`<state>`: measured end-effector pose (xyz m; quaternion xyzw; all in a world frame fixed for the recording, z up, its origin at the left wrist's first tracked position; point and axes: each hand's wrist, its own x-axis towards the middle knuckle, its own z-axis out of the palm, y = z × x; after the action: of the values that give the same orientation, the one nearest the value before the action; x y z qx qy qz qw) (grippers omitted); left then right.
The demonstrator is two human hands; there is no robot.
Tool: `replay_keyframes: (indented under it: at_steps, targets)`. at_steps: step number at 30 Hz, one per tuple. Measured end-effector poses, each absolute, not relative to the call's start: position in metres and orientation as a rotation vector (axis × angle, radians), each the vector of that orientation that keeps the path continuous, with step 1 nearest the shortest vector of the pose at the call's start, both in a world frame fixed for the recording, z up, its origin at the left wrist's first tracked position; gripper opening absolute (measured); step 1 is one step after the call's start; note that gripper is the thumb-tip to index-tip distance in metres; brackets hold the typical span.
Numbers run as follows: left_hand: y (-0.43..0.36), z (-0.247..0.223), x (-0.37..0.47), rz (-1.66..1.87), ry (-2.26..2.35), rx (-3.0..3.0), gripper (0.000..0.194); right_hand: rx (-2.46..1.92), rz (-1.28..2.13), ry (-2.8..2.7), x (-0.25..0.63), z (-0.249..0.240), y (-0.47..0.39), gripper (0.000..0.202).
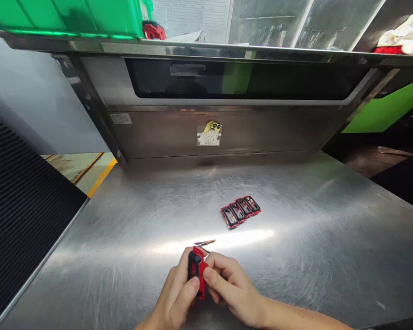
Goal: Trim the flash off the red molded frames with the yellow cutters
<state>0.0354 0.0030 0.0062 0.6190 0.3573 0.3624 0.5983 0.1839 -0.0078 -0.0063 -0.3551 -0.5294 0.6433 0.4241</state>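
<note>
A red and black moulded plastic part (200,270) is held on edge between my two hands, low in the middle of the view. My left hand (177,288) is closed around its black side, thumb pressed against the face. On the red side, my right hand (232,284) pinches the edge between thumb and forefinger. A thin metal tip (203,250) shows by the right forefinger; I cannot tell what it belongs to. Just beyond my fingers lies a slim metal tool (205,242), its kind unclear. Farther off, several similar red and black framed parts (241,211) lie in an overlapping row.
The scratched steel table (124,220) ends at a back panel with a small bagged yellow item (210,133) on it. Above runs a metal shelf (206,49) bearing a green bin (65,18) and white and red cloth (401,39). Black ribbed material (24,215) borders the left.
</note>
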Motion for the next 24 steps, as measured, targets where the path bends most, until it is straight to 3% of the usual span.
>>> replay_keyframes:
  at_steps: [13, 24]
  targets:
    - [0.002, 0.004, 0.034, 0.847, 0.838, 1.400, 0.045, -0.855, 1.604, -1.317, 0.183, -0.008, -0.007, 0.052]
    - [-0.001, 0.009, 0.043, 0.845, 1.076, 0.988, 0.052, -0.874, 1.678, -1.253, 0.185, -0.017, -0.004, 0.055]
